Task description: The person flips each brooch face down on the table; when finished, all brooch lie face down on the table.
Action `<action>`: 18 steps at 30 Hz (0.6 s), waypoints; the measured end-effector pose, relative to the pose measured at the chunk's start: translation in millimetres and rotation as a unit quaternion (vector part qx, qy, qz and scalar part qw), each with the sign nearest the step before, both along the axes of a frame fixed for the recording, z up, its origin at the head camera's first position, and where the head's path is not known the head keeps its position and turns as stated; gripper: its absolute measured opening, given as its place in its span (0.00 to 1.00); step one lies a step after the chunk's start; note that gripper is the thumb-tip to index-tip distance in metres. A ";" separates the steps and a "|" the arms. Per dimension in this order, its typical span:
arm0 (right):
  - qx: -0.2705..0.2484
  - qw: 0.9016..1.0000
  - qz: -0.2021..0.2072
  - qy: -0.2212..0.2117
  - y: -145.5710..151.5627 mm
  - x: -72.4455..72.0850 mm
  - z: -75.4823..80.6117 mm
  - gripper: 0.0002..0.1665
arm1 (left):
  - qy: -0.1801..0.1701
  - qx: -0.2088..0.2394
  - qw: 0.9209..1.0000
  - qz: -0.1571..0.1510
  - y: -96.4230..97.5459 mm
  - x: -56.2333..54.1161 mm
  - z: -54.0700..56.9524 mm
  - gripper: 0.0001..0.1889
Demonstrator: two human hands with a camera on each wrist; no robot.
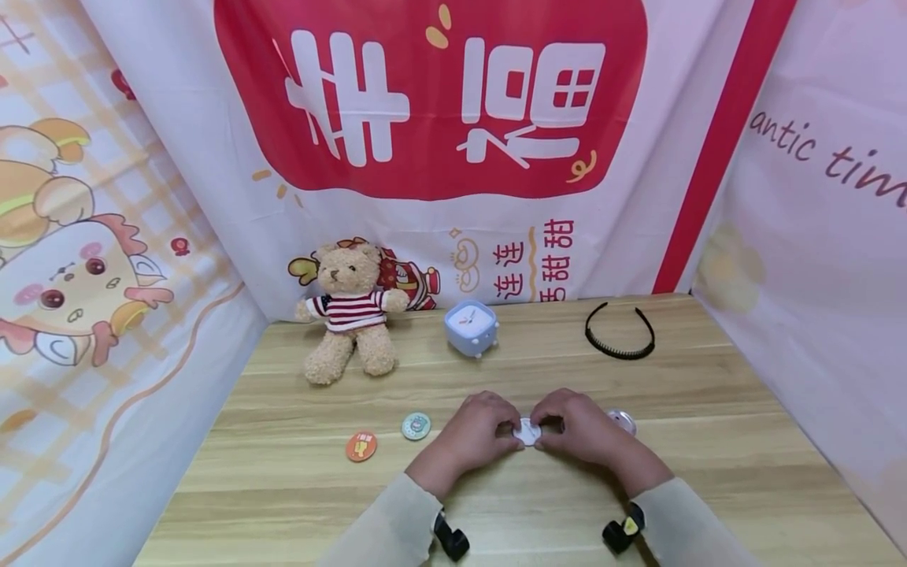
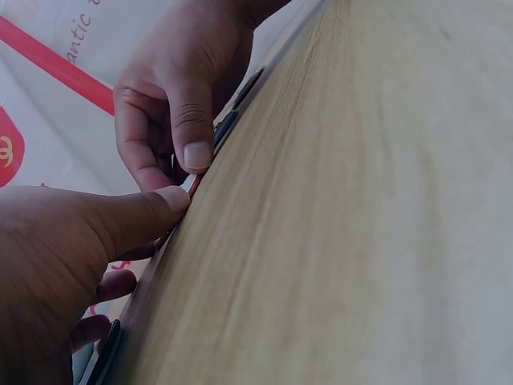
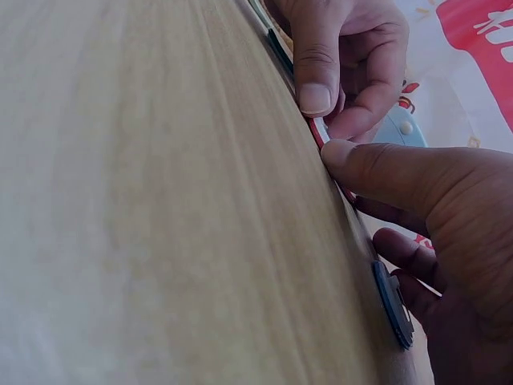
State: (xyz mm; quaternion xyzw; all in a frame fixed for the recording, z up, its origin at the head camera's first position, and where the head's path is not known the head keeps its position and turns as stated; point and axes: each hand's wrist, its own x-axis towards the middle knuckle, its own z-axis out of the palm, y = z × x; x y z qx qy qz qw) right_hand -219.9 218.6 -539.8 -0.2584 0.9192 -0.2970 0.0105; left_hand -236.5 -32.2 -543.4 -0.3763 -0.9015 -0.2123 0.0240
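Observation:
A small round disc, pale on top, lies low over the wooden table between both hands. In the right wrist view the disc's edge shows red and white. My left hand pinches its left side with thumb and fingers. From the right, my right hand pinches the opposite side. Both thumbs meet the near rim, and the fingers partly hide the disc. Another shiny round disc lies just beyond the right hand. To the left are a teal round badge and an orange round badge.
At the back of the table sits a teddy bear in a striped shirt. A blue alarm clock stands to its right. Farther right lies a black headband. Printed cloth hangs along the back and sides.

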 end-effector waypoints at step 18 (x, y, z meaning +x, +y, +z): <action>0.011 1.000 0.000 -0.003 -0.7 0.5 3.3 0.13 | -0.046 -0.001 0.996 0.070 -66.2 0.4 12.8 0.19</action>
